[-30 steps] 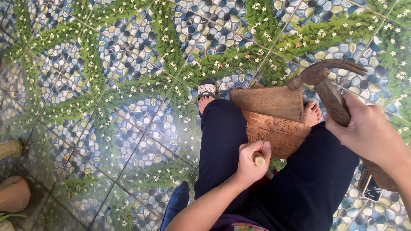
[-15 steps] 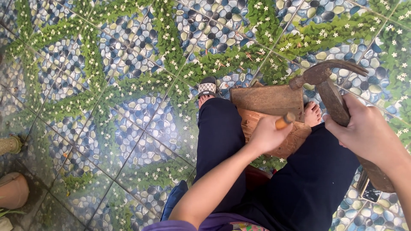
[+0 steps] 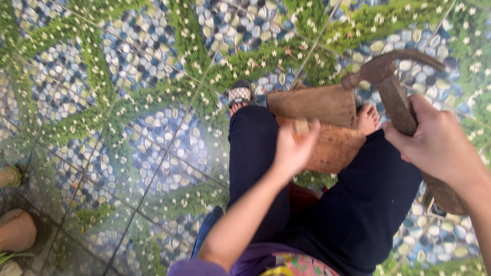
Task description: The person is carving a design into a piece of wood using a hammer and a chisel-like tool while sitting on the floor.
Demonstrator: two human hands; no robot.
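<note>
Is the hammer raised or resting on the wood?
Raised: the right hand holds the hammer up beside the carved wood, its head clear of it.

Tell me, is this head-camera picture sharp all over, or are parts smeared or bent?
Head view: the left hand holding a pale wooden handle is smeared by motion; the right hand gripping the rusty brown hammer-like tool is soft, being close to the lens. The carved brown wooden block and pebble-patterned tiled floor are clearer. Light is even daylight, without glare; the tile lines splay outward toward the edges.

Rusty matt metal hammer head (image 3: 381,69), carved wood block (image 3: 335,145) — perhaps unvarnished, glossy floor tiles (image 3: 128,102)
</note>
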